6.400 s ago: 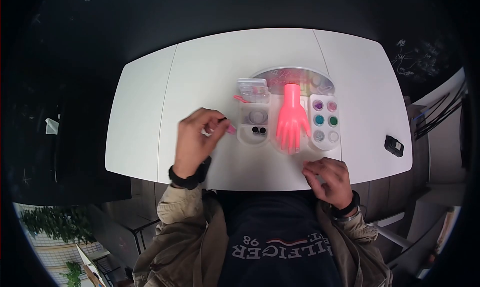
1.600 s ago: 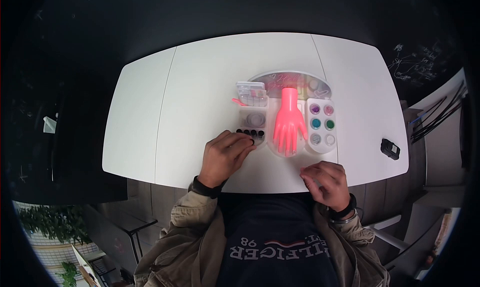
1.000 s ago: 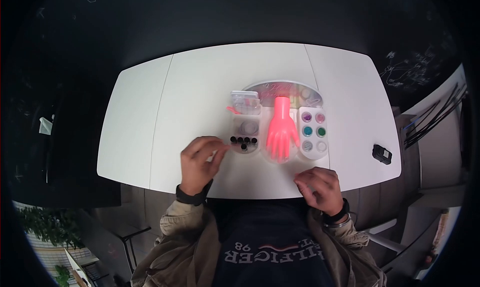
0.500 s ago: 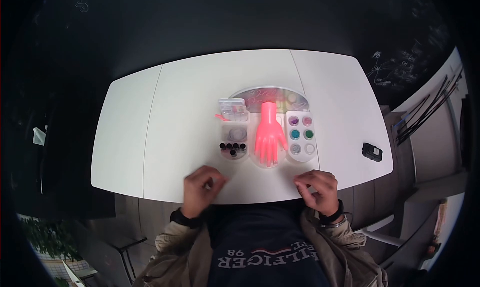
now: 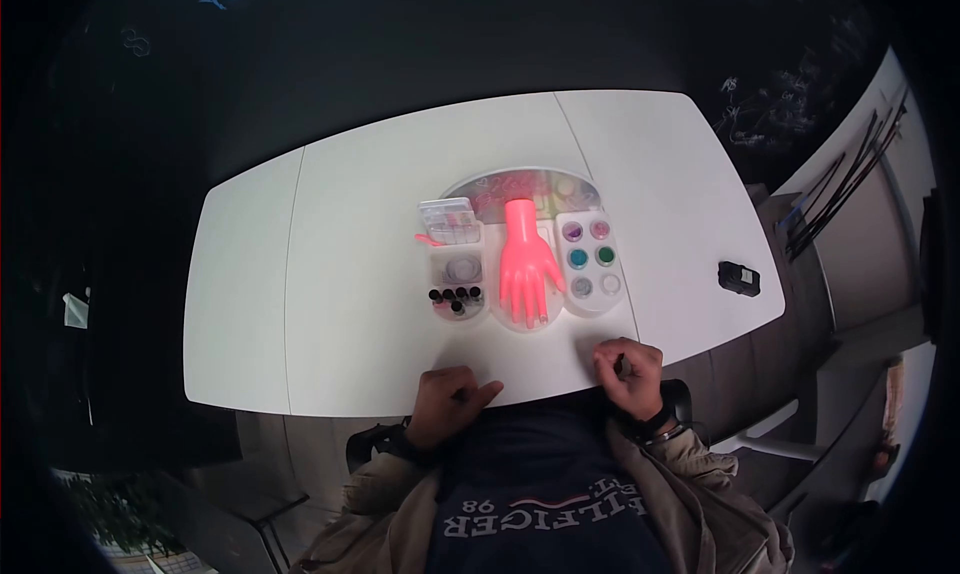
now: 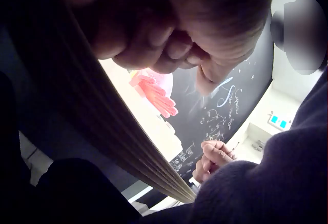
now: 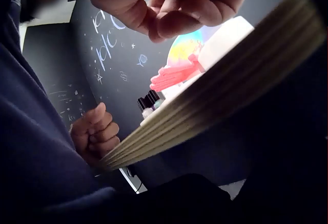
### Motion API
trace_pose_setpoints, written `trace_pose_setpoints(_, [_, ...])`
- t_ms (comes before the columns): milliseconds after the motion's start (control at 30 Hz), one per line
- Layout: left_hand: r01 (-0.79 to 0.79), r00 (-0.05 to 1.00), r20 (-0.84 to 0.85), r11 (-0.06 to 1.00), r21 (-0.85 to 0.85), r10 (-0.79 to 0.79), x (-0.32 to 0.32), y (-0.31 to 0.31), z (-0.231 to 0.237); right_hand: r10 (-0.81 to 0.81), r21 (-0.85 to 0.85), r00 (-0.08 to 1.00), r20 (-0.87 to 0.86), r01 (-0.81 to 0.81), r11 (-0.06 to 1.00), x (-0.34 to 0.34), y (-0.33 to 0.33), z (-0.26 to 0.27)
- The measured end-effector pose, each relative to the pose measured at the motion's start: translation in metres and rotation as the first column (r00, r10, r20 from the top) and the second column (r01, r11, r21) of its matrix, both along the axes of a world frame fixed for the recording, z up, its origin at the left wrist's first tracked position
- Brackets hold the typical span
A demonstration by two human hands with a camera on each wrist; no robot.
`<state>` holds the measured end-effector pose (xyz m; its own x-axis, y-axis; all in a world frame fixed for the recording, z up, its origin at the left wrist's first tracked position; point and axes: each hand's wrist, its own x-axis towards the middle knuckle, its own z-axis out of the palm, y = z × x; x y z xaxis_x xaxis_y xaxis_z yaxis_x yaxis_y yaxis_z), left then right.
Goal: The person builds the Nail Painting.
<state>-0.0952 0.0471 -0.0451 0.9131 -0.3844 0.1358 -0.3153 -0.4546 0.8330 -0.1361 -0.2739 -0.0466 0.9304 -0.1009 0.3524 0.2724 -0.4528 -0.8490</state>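
Note:
Resting by the table's front edge, my left hand (image 5: 450, 404) has loosely curled fingers, its thumb out, and nothing visible in it. My right hand (image 5: 630, 377), also loosely curled with thumb near fingertips, rests at the edge further right; I see nothing in its grip. Between and beyond them a pink model hand (image 5: 522, 261) lies on a white stand, fingers toward me. Several black-capped bottles (image 5: 457, 307) stand in the stand's front-left compartment. The left wrist view shows the model hand (image 6: 158, 95) past my left fingers (image 6: 154, 34); the right wrist view shows bottles (image 7: 148, 106) too.
A round clear item (image 5: 463, 268) and an upright clear case (image 5: 449, 220) sit on the stand's left side; several coloured pots (image 5: 578, 258) fill its right. Behind is a half-round panel (image 5: 480, 194). A black device (image 5: 739, 278) lies on the table's right.
Earlier my left hand held a small pink item, with two black caps in the left compartment; now several are there. That hand has withdrawn to the table edge. The camera view has shifted.

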Motion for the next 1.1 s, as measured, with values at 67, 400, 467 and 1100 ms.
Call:
trace_pose_setpoints(67, [0.019,1.0,0.014,1.0,-0.023,-0.018,-0.001,-0.001,-0.001,-0.023,0.028,1.0,-0.015,0.023,0.999,0.0,-0.001,-0.009])
trace_pose_setpoints(400, [0.03,0.992,0.121,0.999,0.018,-0.032,-0.007,-0.011,-0.005,-0.005,-0.045,0.987,0.162,0.012,0.999,-0.005,0.007,-0.021])
trace_pose_setpoints(467, [0.031,0.989,0.14,0.999,0.024,-0.034,-0.007,-0.011,-0.006,0.007,-0.068,0.98,0.198,0.006,0.998,-0.003,0.008,-0.021])
trace_pose_setpoints(1100, [0.056,0.976,0.211,0.998,-0.01,-0.053,-0.009,-0.008,-0.014,0.076,-0.088,0.967,0.241,-0.056,0.995,-0.006,0.012,-0.028])
